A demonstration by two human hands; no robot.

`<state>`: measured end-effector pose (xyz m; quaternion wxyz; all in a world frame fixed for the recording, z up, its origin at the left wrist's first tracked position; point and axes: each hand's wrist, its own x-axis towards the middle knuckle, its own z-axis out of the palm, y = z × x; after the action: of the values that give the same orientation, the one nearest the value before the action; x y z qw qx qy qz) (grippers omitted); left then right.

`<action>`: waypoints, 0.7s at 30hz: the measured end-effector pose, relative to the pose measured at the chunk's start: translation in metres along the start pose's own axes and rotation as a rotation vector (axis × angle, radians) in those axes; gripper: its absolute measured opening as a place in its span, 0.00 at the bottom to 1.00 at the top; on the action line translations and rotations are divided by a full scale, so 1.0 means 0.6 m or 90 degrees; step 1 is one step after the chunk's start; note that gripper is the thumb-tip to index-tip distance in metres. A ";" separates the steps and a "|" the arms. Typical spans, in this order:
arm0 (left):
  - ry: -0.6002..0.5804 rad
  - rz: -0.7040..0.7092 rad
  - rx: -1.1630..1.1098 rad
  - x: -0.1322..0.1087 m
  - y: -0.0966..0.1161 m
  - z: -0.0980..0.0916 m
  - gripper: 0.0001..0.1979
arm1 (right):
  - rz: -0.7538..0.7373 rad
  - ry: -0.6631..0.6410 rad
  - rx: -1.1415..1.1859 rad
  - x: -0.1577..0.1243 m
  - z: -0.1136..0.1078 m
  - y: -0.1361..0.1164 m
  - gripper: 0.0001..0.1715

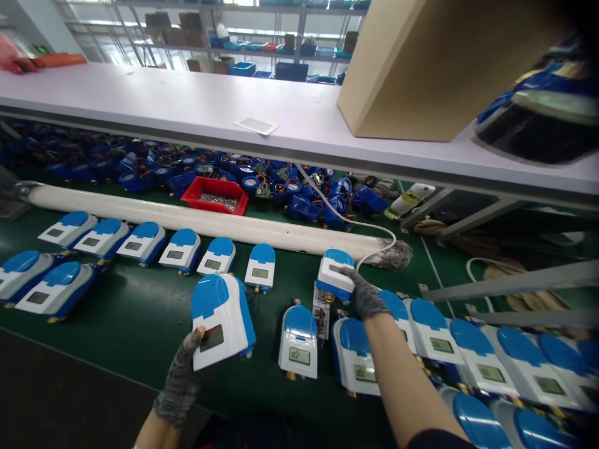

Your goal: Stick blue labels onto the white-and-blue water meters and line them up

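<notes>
My left hand (182,368), in a grey fingerless glove, grips a white-and-blue water meter (229,330) by its lower left side, tilted above the green table near me. A thumb lies by its dark display. Farther right, my gloved right hand (367,294) is closed on the side of another water meter (336,268); its underside fingers are hidden. Below that meter lies a sheet with black-and-white print (321,312), partly covered. Between my hands a water meter (298,343) with digits on its display lies on the table, and another meter (356,352) lies under my right forearm.
Rows of similar meters stand at left (65,287) and right (491,368). A long white tube (210,221) crosses the table; behind it sit a red bin (194,190) of small metal parts and many blue meter bodies (159,178). Overhead, a white shelf (163,93) carries a cardboard box (369,93).
</notes>
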<state>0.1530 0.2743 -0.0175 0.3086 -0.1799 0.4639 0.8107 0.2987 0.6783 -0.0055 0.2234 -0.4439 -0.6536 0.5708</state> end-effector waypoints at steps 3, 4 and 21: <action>0.022 -0.018 0.055 -0.009 0.008 -0.077 0.12 | -0.032 -0.044 0.101 -0.060 -0.013 -0.016 0.24; 0.014 -0.031 0.072 -0.009 0.008 -0.098 0.13 | -0.035 -0.062 0.127 -0.087 -0.007 -0.017 0.25; -0.114 -0.016 0.383 0.076 -0.025 -0.227 0.41 | 0.158 -0.440 0.116 -0.335 0.321 0.134 0.43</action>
<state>0.1300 0.1777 -0.1224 0.3974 -0.0137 0.6518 0.6458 0.2726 0.4014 -0.0862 -0.0429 -0.2791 -0.5779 0.7657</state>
